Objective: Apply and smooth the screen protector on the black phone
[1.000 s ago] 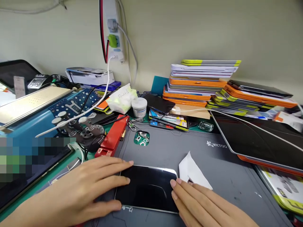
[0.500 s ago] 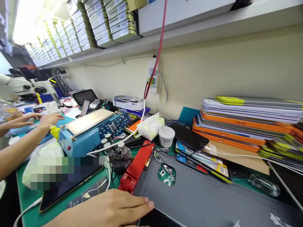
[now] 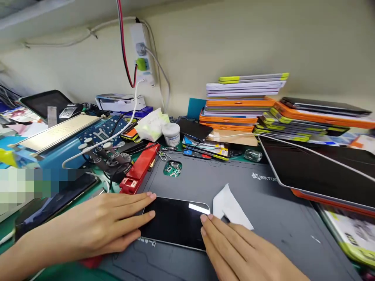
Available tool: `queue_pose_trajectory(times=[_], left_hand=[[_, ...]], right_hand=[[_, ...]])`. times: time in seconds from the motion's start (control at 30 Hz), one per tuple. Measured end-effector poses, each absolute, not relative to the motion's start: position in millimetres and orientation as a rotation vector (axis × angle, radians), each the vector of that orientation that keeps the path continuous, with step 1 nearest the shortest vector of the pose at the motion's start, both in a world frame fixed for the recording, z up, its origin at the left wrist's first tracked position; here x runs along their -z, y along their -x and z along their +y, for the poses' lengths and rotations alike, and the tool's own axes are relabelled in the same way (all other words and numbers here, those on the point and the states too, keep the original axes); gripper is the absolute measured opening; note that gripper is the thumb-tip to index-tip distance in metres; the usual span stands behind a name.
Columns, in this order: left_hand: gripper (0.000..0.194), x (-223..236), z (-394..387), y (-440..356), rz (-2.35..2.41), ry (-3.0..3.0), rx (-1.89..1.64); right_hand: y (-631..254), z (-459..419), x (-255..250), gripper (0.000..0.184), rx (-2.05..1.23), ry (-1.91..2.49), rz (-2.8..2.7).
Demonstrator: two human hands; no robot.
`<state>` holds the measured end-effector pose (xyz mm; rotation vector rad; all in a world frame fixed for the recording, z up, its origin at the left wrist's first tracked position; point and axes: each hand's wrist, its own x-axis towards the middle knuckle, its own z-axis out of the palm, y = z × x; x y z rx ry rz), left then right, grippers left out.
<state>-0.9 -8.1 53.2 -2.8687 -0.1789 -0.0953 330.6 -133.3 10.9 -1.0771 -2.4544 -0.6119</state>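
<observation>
A smartphone (image 3: 175, 222) with a dark, glossy screen lies face up on a grey work mat (image 3: 281, 222). A bright reflection shows near its upper right corner. At its left end, my left hand (image 3: 108, 222) is open, fingers stretched out with the tips on the phone's edge. My right hand (image 3: 234, 249) lies over the right end, its straight fingers side by side and touching the glass. Both thumbs are hidden or hard to make out. Just beyond the right hand sits a crumpled white wipe (image 3: 230, 207).
A red tool (image 3: 140, 168), small metal parts (image 3: 172, 168), a white tub (image 3: 171, 134) and a screwdriver stand (image 3: 111, 156) lie behind. Left is a blue machine (image 3: 58, 136) with a metal plate. Stacked boxes (image 3: 234, 113) stand at the back; a large dark tablet (image 3: 319, 168) is right.
The view has swung right and down. My right hand and the whole phone have come into sight. A co-worker's arms at the left have left the view.
</observation>
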Motion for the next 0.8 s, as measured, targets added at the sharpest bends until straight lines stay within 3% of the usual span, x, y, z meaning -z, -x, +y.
queue_pose_trajectory(times=[0.17, 0.4, 0.8], left_hand=[[0.042, -51.0, -15.6, 0.2, -0.198, 2.799, 0.117], [0.037, -41.2, -24.7, 0.1, -0.197, 2.747, 0.225], [0.035, -51.7, -20.8, -1.9, -0.119, 2.742, 0.067]], right_hand=[[-335.8, -127.7, -29.6, 0.034, 0.238, 1.033, -2.363], [-358.8, -116.2, -37.8, 0.023, 0.336, 1.31, -2.207], [-339.7, -120.1, -26.2, 0.019, 0.07, 1.094, -2.418]])
